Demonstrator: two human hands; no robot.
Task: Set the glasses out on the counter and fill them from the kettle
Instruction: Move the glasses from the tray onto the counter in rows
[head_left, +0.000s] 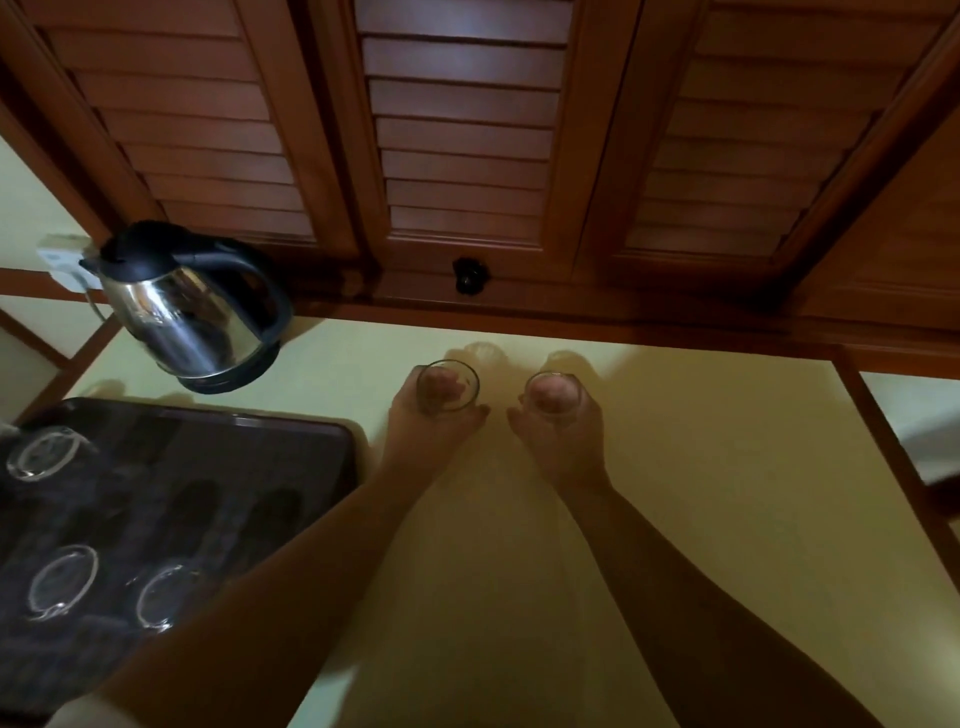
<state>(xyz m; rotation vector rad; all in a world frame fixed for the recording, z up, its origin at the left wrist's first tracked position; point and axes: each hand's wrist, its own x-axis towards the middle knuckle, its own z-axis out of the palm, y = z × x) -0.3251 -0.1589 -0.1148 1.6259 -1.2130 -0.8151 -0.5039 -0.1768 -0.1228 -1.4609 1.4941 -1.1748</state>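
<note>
At the far left, a dark tray (332, 441) lies on the pale counter (701, 493) and holds three clear glasses: one near its back left corner (44, 452), one toward the front left (63, 581) and one just right of that (163, 595). Whether these three stand upright or upside down cannot be told in the dim light, and nothing can be seen inside them. Behind the tray, near the counter's back left corner, one steel kettle (184, 317) with a black lid and handle sits on its black base; what is in it cannot be seen. A white wall socket (60, 260) shows just behind its spout.

Right of the tray, two more glasses stand side by side but apart on the counter, making five in all. The left hand (423, 415) is wrapped round the left glass (448, 385), fingers curled about its wall. The right hand (561, 421) grips the right glass (553, 394) in the same way. Both look empty, with fingers showing through the clear walls. Behind them runs a wooden ledge bearing one small dark knob (469, 275), below three louvred wooden doors (462, 130).
</note>
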